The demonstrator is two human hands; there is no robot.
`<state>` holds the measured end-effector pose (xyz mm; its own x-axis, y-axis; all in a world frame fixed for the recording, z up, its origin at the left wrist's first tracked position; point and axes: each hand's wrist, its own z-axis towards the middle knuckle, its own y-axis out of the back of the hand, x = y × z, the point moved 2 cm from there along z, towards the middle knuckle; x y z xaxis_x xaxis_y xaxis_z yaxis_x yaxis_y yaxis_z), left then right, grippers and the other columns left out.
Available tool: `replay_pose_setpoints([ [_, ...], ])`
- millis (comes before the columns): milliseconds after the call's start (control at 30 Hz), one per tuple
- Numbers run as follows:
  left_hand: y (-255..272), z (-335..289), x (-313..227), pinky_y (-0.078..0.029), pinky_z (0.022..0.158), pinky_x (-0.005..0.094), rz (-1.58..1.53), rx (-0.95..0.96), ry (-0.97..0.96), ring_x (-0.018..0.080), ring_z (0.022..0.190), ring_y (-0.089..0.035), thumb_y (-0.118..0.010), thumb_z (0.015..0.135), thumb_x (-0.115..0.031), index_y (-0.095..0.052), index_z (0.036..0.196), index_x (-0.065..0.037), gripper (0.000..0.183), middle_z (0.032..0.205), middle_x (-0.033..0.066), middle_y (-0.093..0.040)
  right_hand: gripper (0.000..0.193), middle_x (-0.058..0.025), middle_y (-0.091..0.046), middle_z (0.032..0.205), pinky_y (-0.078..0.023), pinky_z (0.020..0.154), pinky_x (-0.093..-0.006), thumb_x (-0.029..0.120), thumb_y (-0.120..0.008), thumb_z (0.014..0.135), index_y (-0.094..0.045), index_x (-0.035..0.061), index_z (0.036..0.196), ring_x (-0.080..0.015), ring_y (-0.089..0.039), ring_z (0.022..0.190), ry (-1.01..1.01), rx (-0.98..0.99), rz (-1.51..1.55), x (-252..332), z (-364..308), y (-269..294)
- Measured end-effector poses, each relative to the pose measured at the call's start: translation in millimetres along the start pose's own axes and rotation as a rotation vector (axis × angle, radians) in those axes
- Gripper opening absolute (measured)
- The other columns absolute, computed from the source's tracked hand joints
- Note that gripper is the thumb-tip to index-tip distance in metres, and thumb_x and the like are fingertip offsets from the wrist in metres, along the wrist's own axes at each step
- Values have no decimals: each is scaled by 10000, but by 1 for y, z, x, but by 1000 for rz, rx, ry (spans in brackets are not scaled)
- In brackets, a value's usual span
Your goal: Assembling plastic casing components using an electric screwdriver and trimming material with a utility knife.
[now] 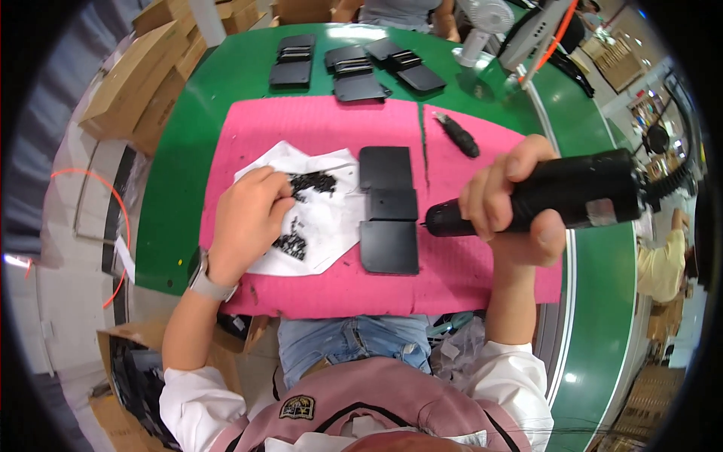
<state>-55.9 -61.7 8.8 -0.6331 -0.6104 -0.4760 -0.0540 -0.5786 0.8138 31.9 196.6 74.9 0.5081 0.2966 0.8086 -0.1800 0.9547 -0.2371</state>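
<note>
On the pink mat (331,282) that covers the near part of the green table (188,188), a sheet of white paper (331,218) lies toward the mat's left edge with small black screws (312,182) scattered over it in two loose heaps. The person's left hand (245,222) rests on that paper, fingers curled down and pinched at the upper heap of screws; whether a screw is already between the fingertips I cannot tell. Just beside the paper, near the middle of the mat, lies a black hinged plate (388,209), three flat panels in a row running from the far side toward the near edge. The right hand (512,207) is wrapped firmly around a black electric screwdriver (557,196), held level above the mat's right half with its tip pointing left, just short of the plate's right edge. A coiled black cable (674,181) leaves its rear end. A dark brush-like tool (458,135) lies at the mat's far right corner. More black plates (354,68) sit in a row at the table's far edge, next to a small white fan (482,26).
</note>
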Motion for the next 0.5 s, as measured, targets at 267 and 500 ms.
replay_pose_setpoints([
  [267,5,2,0,-430,562,359,-50,-25,86,262,625,-557,-651,722,-34,-539,725,-5,116,688,109,-540,443,-11,-480,589,-396,467,-273,378,-644,780,-450,47,1001,-116,-442,410,18,-8,47,5,1,9],
  [500,8,7,0,-435,560,330,-38,-102,80,234,601,-554,-608,720,4,-534,736,7,76,678,119,-541,434,-15,-487,591,-401,468,-283,375,-636,785,-454,44,999,-117,-449,412,27,-8,59,5,2,10],
])
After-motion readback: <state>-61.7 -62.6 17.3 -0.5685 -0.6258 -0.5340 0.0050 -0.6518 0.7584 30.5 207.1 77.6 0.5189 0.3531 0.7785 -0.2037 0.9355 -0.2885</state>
